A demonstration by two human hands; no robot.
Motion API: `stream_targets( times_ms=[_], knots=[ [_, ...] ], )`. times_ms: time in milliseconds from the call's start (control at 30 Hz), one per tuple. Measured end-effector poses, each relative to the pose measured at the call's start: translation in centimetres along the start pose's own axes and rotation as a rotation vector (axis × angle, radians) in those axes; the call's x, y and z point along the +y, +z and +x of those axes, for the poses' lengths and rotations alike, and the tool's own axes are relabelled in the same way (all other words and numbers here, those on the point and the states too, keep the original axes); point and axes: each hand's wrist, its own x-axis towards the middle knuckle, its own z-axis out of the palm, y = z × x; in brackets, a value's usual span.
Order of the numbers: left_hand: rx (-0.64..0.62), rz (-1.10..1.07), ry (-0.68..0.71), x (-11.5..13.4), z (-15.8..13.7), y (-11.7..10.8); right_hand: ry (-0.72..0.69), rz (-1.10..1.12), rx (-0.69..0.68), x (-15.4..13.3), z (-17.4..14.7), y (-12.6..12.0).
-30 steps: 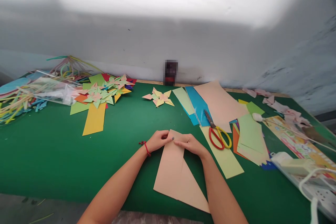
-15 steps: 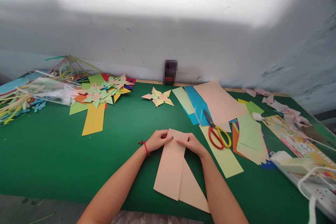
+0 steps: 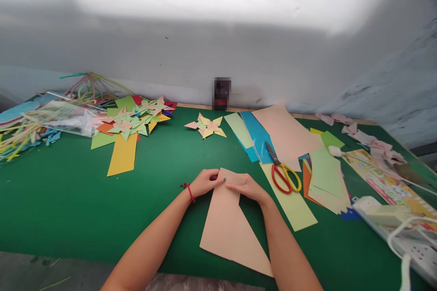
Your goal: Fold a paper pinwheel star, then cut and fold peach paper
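A pale pink sheet of paper (image 3: pixel 221 220) lies in front of me, with a second pink piece (image 3: pixel 251 248) showing at its lower right. The far end of the sheet is between my hands. My left hand (image 3: pixel 206 182), with a red bracelet at the wrist, pinches its upper left edge, thumb on top. At the upper right edge, my right hand (image 3: pixel 251 187) grips the same sheet, its thumb laid across the paper and its other fingers mostly hidden. To the right, scissors (image 3: pixel 282 170) with red and yellow handles rest on a light green strip (image 3: pixel 293 204).
Folded paper stars (image 3: pixel 133 120) are heaped at the back left, beside tangled paper strips (image 3: pixel 27 127). One star (image 3: pixel 208 126) lies at the back middle. Coloured sheets (image 3: pixel 280 132) spread over the back right. A white power strip (image 3: pixel 399 232) with cables sits at the right edge.
The edge between the two pink pieces shows less clearly, the sheet now lying flatter against the piece beneath. My right thumb has shifted slightly left; my left hand is nearly still.
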Motion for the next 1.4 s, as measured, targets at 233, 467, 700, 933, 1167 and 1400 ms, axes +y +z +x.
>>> stream_targets(
  times_ms=[233, 467, 700, 933, 1167, 1400],
  knots=[
    [-0.002, 0.001, -0.014, 0.11, -0.04, -0.01, -0.008, -0.015, 0.006, -0.3, -0.05, 0.05],
    [-0.006, 0.009, -0.014, 0.01, -0.03, 0.03, 0.008, -0.024, 0.007, -0.2, -0.04, 0.01],
    [-0.002, 0.043, -0.026, 0.18, -0.07, -0.05, 0.007, -0.012, 0.006, -0.13, -0.05, 0.03],
    [-0.008, 0.028, -0.026, -0.1, -0.11, 0.03, 0.012, -0.001, 0.001, -0.25, -0.06, 0.04],
    [-0.004, 0.009, -0.018, 0.13, -0.11, -0.04, 0.014, -0.018, 0.001, -0.5, -0.09, 0.03],
    [-0.007, 0.049, -0.014, 0.09, -0.08, -0.03, 0.019, -0.024, 0.001, -0.56, -0.16, -0.03]
  ],
)
